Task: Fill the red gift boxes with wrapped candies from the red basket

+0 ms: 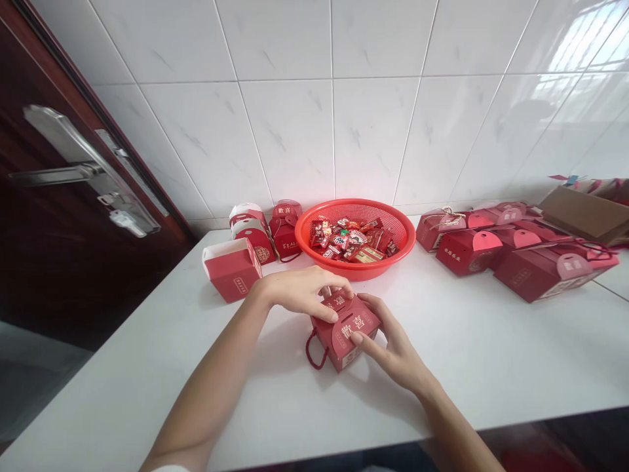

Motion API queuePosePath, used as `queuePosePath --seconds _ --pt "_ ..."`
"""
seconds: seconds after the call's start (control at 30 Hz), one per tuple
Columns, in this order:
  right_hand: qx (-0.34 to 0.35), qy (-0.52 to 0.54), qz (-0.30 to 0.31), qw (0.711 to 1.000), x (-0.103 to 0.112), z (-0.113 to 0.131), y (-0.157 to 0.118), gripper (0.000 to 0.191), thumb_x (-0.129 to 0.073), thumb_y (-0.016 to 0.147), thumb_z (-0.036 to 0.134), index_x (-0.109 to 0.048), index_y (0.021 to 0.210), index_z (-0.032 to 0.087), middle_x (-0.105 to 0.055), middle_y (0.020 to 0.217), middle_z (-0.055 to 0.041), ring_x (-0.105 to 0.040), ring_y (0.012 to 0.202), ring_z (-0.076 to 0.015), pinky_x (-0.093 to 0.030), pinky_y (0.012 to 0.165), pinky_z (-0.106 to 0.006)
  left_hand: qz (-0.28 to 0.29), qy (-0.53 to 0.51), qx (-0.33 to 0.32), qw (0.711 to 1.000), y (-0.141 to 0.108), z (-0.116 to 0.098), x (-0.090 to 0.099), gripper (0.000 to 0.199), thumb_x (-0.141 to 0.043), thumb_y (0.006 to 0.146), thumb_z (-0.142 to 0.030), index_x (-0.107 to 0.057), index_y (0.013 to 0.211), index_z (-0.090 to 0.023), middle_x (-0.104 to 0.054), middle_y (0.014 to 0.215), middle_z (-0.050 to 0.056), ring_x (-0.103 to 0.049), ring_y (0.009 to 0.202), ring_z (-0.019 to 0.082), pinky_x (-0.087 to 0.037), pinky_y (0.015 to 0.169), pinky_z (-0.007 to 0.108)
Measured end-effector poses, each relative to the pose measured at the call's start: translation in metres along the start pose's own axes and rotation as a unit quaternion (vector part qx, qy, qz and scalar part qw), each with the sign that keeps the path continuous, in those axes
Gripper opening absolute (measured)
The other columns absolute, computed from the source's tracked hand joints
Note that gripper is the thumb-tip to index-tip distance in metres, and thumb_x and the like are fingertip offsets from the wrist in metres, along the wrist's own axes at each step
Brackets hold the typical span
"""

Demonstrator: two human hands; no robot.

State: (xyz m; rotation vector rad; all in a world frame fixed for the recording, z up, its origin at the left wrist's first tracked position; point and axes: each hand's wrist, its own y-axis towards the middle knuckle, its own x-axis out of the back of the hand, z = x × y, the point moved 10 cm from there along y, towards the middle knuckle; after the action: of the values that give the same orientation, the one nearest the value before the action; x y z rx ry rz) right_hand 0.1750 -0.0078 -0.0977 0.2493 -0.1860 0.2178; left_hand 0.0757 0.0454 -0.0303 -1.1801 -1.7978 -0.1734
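Note:
A small red gift box point(344, 331) with gold characters sits on the white table in front of me, its top flaps folded over. A dark red cord handle hangs out at its left side. My left hand point(307, 292) reaches over the box from the left, thumb on the top flap and fingers behind it. Around the right side is my right hand point(393, 341), thumb on the front of the top and fingers at the back edge. Just behind the box stands a red plastic basket point(356, 270) holding wrapped candies point(351, 241).
An open red box point(233, 270) and several more boxes point(285, 229) stand left of the basket. Several closed red boxes point(469, 252) line the wall at right, near a brown carton point(584, 213). A tiled wall point(285, 131) is behind; a dark door point(63, 229) is at left.

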Motion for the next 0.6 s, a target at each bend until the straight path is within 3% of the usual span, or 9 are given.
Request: queuePosePath --seconds 0.27,0.6 --pt "-0.013 0.013 0.005 1.000 -0.0001 -0.0005 -0.0002 0.052 -0.065 0.092 0.046 -0.046 0.136 0.025 -0.060 0.133 -0.0080 -0.060 0.117 -0.0244 -0.050 0.099 -0.036 -0.004 0.009 0.000 1.000 -0.0007 -0.0006 0.0011 0.038 -0.069 0.079 -0.030 -0.065 0.116 -0.024 -0.069 0.115 0.002 -0.065 0.102 0.020 -0.051 0.086 0.026" --pt "-0.039 0.067 0.000 0.997 -0.0023 -0.0052 0.0030 0.051 -0.070 0.086 0.044 -0.052 0.129 0.025 -0.062 0.127 -0.0067 -0.061 0.110 -0.0247 -0.050 0.096 -0.036 0.012 0.036 0.003 0.999 -0.0023 0.0008 0.0005 0.049 -0.073 0.078 -0.030 -0.063 0.126 -0.025 -0.067 0.125 0.003 -0.063 0.107 0.021 -0.049 0.088 0.027"
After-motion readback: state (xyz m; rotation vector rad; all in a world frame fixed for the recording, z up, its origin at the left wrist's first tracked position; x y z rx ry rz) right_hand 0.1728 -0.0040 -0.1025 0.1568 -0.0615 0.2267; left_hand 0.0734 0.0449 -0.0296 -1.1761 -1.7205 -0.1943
